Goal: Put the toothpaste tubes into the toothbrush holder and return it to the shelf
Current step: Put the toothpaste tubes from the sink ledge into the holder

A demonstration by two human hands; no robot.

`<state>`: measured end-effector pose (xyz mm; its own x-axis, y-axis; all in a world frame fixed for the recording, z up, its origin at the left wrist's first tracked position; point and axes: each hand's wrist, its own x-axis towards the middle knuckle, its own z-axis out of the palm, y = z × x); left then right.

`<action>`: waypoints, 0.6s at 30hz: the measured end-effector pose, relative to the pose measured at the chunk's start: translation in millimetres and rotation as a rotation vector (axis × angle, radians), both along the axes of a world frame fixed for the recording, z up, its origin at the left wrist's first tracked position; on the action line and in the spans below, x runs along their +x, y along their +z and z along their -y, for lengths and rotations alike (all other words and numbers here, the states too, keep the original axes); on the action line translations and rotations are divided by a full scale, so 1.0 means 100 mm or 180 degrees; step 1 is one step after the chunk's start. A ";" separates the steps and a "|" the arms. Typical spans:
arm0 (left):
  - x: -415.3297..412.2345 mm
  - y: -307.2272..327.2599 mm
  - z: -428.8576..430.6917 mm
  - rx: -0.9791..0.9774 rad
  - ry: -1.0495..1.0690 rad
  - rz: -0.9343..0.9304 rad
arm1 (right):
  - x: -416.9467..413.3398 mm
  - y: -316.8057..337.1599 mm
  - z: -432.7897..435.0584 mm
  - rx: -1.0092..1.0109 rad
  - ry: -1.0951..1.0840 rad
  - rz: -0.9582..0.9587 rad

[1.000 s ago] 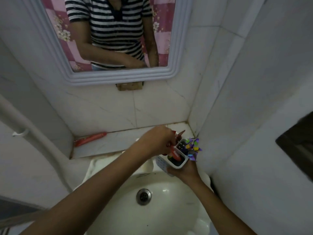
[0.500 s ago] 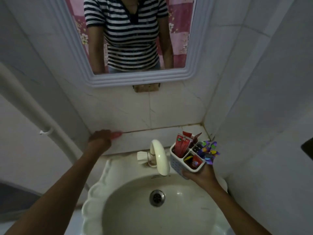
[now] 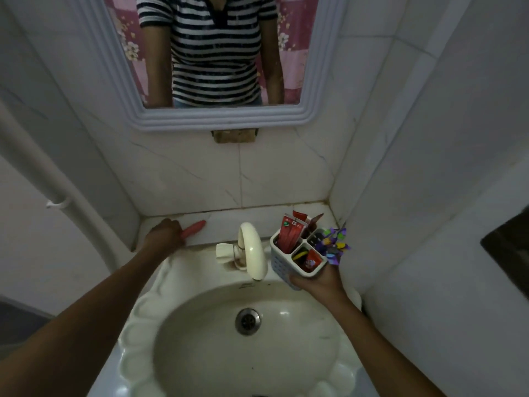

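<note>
My right hand holds a white toothbrush holder from below, above the right rim of the sink. It has several compartments. Red toothpaste tubes stand upright in its far-left compartment, a small red item lies in the near one, and a purple-and-yellow decoration sticks out on its right. My left hand rests on the tiled shelf at the left, fingers closed around one end of a red toothpaste tube that lies flat there.
A cream tap arches over the sink basin between my hands. The mirror above reflects a person in a striped shirt. Tiled walls close in on the right, and a white pipe runs down the left.
My left hand left the holder and moved left to the red tube on the shelf, closing on it. The holder in my right hand now shows tubes standing inside.
</note>
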<state>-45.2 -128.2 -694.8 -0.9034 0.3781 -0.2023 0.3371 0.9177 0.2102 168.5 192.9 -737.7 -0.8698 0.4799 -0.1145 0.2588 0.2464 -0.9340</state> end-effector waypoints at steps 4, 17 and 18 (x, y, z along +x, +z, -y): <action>0.18 0.54 -0.51 0.1113 -0.0014 -0.0272 | -0.01 0.02 0.00 -0.0001 0.0015 -0.0027; 1.19 1.62 -1.68 0.0965 -0.1591 -0.0385 | -0.05 -0.07 -0.03 -0.0090 -0.0003 0.0029; 1.21 1.52 -1.77 0.0790 -0.1667 -0.0318 | -0.05 -0.05 -0.02 -0.0103 -0.0015 0.0038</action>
